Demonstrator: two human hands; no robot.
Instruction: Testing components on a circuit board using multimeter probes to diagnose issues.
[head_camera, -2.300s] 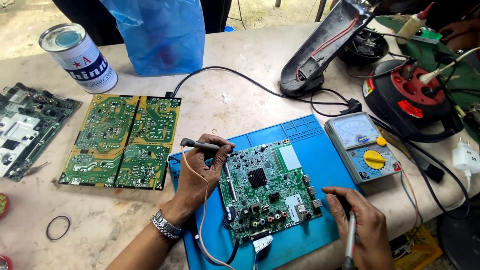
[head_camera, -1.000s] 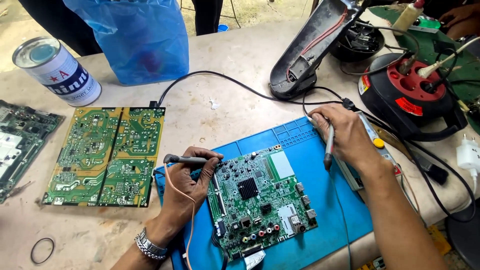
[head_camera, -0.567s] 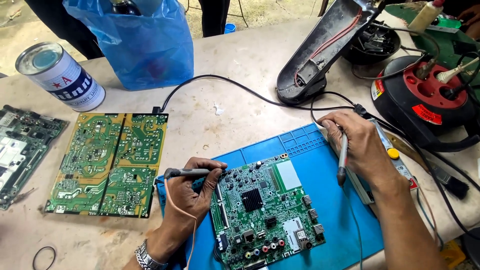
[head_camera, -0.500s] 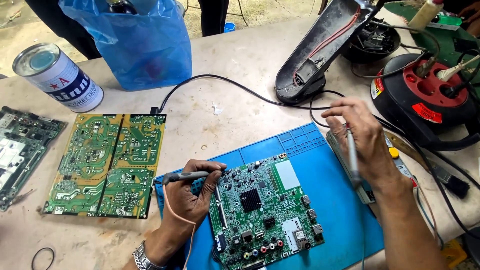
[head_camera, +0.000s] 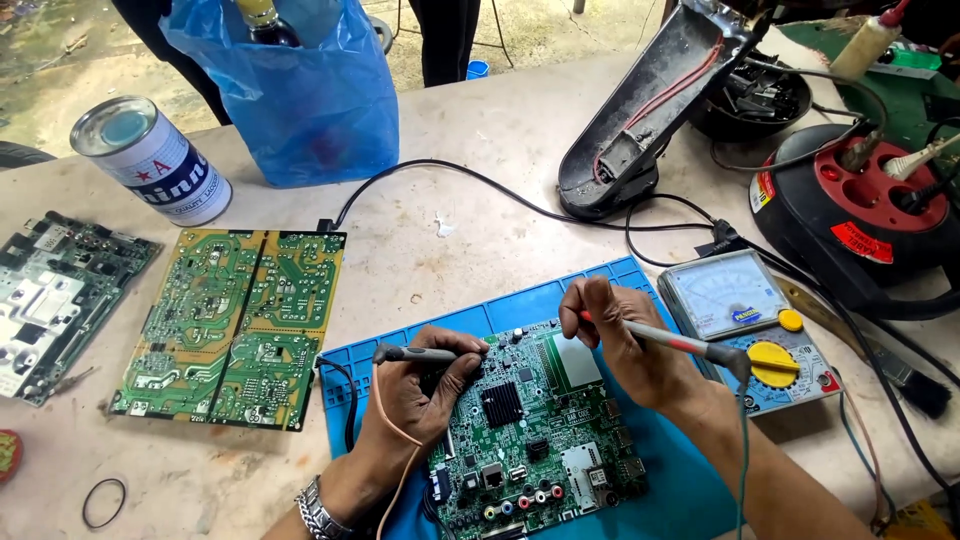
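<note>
A green circuit board (head_camera: 530, 430) lies on a blue work mat (head_camera: 690, 480). My left hand (head_camera: 425, 390) rests at the board's left edge and grips a dark test probe (head_camera: 415, 354) whose tip touches the board's top left corner. My right hand (head_camera: 625, 345) holds a red and grey probe (head_camera: 665, 342) like a pen, its tip over the board's upper right part. Thin leads run from both probes towards me. An analogue multimeter (head_camera: 745, 325) with a yellow dial sits just right of my right hand.
A larger yellow-green board (head_camera: 235, 325) and a grey one (head_camera: 55, 300) lie to the left. A tin can (head_camera: 150, 160) and a blue plastic bag (head_camera: 295, 90) stand behind. A black device shell (head_camera: 650, 110) and a cable reel (head_camera: 865, 215) occupy the right.
My right hand has come from the multimeter side to the circuit board and set its probe over the board's upper part. My left hand still holds its probe at the board's corner.
</note>
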